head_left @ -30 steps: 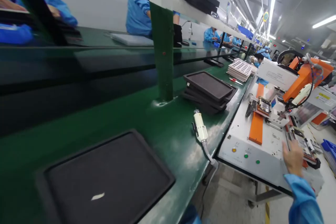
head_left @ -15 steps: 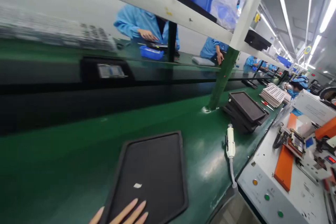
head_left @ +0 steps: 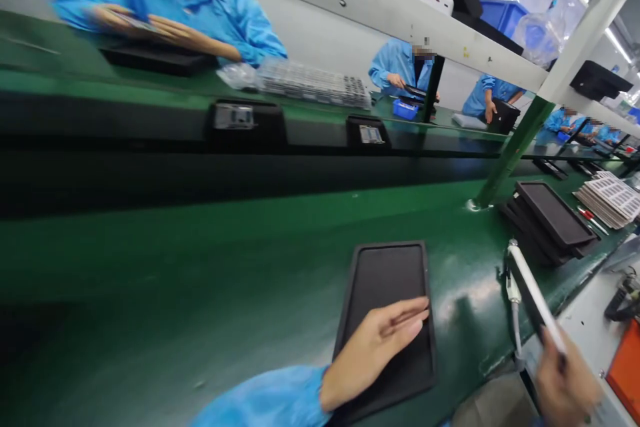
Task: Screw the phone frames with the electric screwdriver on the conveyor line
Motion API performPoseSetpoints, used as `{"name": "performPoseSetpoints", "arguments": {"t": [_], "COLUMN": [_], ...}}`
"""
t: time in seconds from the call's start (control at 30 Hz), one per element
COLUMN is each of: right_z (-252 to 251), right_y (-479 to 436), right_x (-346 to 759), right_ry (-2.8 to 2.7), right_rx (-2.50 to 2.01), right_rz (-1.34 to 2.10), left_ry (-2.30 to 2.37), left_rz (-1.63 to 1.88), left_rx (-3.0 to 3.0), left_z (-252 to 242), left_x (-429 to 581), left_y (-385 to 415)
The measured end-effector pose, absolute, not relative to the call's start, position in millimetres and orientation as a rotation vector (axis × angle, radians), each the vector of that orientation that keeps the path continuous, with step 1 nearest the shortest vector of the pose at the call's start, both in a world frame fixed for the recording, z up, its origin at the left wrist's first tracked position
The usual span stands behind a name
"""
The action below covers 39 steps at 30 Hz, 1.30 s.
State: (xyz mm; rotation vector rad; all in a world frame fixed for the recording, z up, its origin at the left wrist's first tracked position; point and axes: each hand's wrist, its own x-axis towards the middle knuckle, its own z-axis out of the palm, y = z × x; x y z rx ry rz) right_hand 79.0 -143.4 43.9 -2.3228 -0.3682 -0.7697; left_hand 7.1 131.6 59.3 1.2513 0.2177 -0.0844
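Observation:
My left hand [head_left: 373, 350], in a blue sleeve, reaches over a shallow black tray [head_left: 385, 267] on the green bench. Its fingers are stretched out close together near the tray's right rim, and nothing shows in them. At the lower right, my right hand [head_left: 567, 373] is blurred and closed around one end of a thin flat slab [head_left: 537, 297] with a white edge and a dark face. The slab is held tilted on edge, partly in front of a white electric screwdriver [head_left: 513, 287] lying on the bench. What kind of device the slab is, I cannot tell.
Stacked black trays [head_left: 555, 217] lie at the right beside a pile of printed sheets [head_left: 610, 197] and a red-handled tool. A green-and-white post [head_left: 515, 147] rises from the bench. Across a dark conveyor [head_left: 165, 173] carrying trays, several people in blue work.
The view has swung left. My left hand has moved from the tray's near edge towards its right rim. My right hand has come into view with the slab. The tray's small white piece no longer shows.

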Motion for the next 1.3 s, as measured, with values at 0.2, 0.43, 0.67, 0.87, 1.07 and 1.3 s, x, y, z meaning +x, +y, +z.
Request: {"name": "performPoseSetpoints", "arguments": {"t": [0.2,0.43,0.67,0.87,1.07,1.3], "right_z": [24.7,14.0,23.0,23.9,16.7,5.0], "right_y": [11.1,-7.7,2.2,13.7,6.5,4.3], "right_x": [48.3,58.9,65.6,63.7,63.2,66.9], "right_ry": [-1.369,-0.639,-0.295,-0.312,-0.338,-0.26], "right_rx": [-1.923,-1.925,-1.629,-1.707,-1.649,-1.594], "right_rz": [-0.575,-0.195,0.618,0.667,0.692,0.713], "left_ry": [0.328,0.38,0.341,0.318,0.308,0.264], "left_rz": [0.056,0.029,-0.062,-0.032,-0.042,0.014], "left_rx": [0.677,0.504,0.49,0.497,0.5,0.479], "left_z": [41.8,28.0,27.0,25.7,20.7,23.5], "left_x": [20.4,28.3,27.8,28.9,29.6,26.9], "left_y": [142.3,172.9,169.2,169.2,170.8,171.6]}}
